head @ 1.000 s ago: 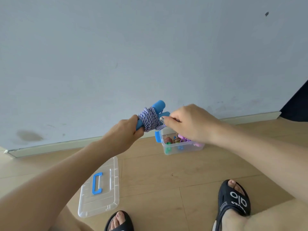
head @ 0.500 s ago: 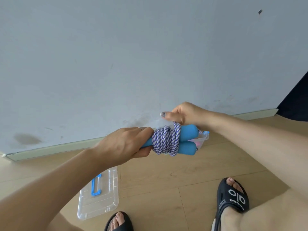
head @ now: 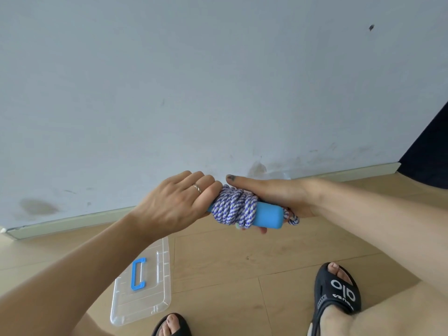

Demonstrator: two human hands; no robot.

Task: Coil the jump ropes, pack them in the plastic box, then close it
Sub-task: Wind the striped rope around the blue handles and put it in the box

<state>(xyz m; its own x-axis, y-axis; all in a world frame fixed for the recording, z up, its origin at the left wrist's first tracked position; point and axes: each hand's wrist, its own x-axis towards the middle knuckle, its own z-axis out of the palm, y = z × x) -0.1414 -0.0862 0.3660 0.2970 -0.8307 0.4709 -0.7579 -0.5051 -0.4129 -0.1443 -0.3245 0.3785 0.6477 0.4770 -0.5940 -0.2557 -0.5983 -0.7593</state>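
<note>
- While the left hand clamps one end of the blue handles, the right hand wraps the other end, thumb lying along the top, fingers curled underneath.
- Between the two hands sits the rope, wound in tight turns round the handles and held up off the floor.
- Just under the right palm a short rope tail pokes out loose; if it is not tucked, the coil would likely unwind once either grip eases.
- Below the left forearm the lid lies flat on the floor, off the box.
- Nowhere past the hands can the box be seen, so lowering the bundle blind risks missing it.
</note>
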